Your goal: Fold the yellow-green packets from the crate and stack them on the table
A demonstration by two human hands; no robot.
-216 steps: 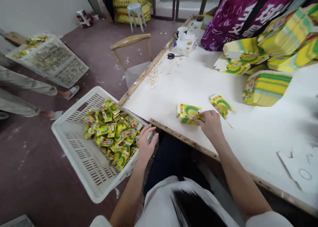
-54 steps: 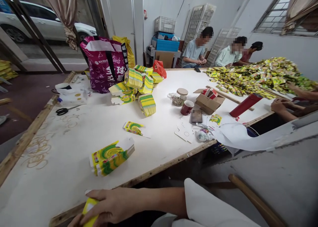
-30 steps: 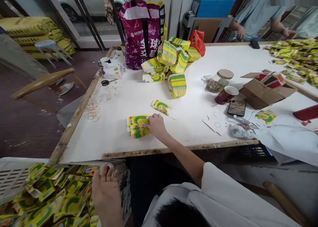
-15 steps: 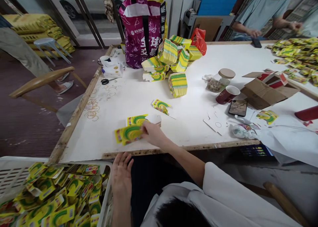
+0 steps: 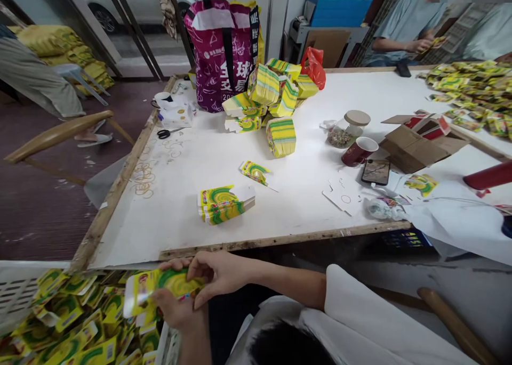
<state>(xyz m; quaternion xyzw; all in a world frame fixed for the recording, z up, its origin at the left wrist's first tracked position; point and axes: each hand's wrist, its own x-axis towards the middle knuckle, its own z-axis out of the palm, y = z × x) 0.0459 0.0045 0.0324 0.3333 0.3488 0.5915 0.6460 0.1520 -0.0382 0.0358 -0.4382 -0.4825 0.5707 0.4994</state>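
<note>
Between both hands, just in front of the table edge, is a flat yellow and green printed carton [image 5: 182, 284]. My left hand [image 5: 178, 306] grips it from below and the side, with the thumb across its face. My right hand [image 5: 222, 277] pinches its right end. On the table beyond lies a small stack of the same flat cartons [image 5: 220, 205]. Left of my hands, a white plastic basket [image 5: 18, 285] is full of yellow and green cartons [image 5: 76, 322].
Bundled cartons [image 5: 281, 137] are piled beside a purple bag [image 5: 218, 56]. To the right stand a glass jar [image 5: 348, 130], a dark red mug [image 5: 359, 152], a phone [image 5: 375, 171] and an open cardboard box [image 5: 420, 146]. Scissors [image 5: 166, 134] lie at left. Other people are nearby.
My right hand has brought a carton from the stack on the table down to my left hand. The left hand, open before, has closed on it.
</note>
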